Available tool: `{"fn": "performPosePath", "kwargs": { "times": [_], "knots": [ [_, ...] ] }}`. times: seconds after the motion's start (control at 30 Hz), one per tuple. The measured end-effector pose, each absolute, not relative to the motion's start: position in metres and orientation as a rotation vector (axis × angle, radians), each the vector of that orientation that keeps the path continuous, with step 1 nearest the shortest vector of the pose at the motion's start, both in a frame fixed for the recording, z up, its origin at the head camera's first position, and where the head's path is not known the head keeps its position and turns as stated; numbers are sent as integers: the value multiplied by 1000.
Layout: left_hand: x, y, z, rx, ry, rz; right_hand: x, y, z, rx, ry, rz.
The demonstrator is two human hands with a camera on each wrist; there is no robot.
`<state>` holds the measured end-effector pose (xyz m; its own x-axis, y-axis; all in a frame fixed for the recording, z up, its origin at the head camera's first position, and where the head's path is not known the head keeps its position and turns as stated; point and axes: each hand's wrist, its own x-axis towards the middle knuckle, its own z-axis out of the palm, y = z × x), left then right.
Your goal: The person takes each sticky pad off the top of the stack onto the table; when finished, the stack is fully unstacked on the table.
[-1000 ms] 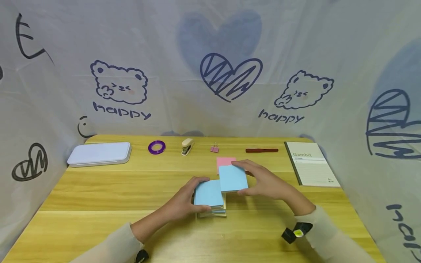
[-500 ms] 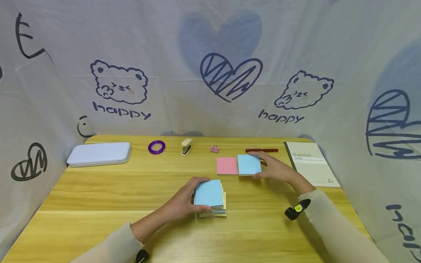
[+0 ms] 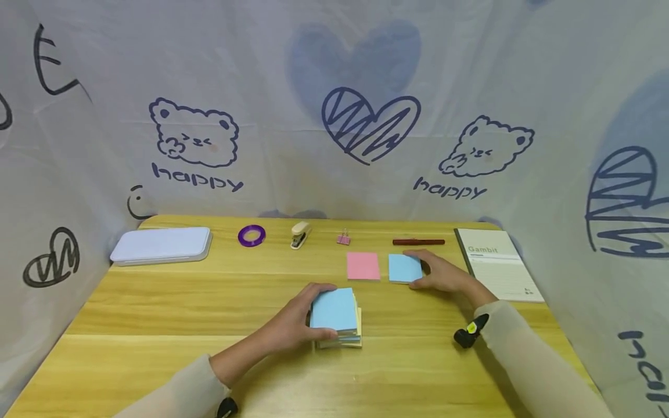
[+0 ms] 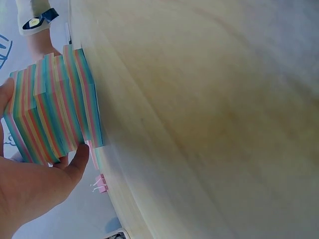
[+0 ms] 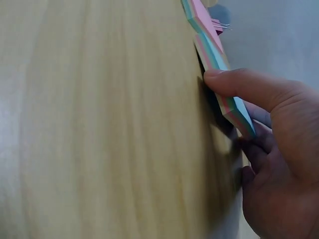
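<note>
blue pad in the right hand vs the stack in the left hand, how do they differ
The blue pad is one thin block; the stack is a tall pile with uneven edges. The blue pad is beside the pink pad, farther from the person; the stack is nearer. The right hand holds the blue pad, the left hand the stack. Both have blue tops and colour-banded sides.

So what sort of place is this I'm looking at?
Probably a small curtained-off stationery workspace: a patterned sheet hangs behind a wooden table with a stapler and a notebook on it.
</note>
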<state>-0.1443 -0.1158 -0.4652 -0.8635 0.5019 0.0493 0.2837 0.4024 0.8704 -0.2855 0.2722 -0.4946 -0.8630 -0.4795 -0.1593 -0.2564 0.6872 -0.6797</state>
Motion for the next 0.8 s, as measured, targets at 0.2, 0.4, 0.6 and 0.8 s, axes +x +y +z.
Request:
{"fn": "performPosePath", "kwargs": {
  "times": [0.2, 0.4, 0.6, 0.8],
  "knots": [
    [-145, -115, -465, 697, 2435, 1445, -284, 272, -498, -611, 2577, -1002],
    [-145, -115, -467, 688, 2431, 1444, -285, 271, -501, -658, 2591, -980],
    [-143, -116, -467, 672, 2417, 1450, -282, 267, -496, -670, 2609, -955],
    [-144, -116, -467, 667, 2407, 1461, -281, 265, -489, -641, 2641, -898]
  ]
}}
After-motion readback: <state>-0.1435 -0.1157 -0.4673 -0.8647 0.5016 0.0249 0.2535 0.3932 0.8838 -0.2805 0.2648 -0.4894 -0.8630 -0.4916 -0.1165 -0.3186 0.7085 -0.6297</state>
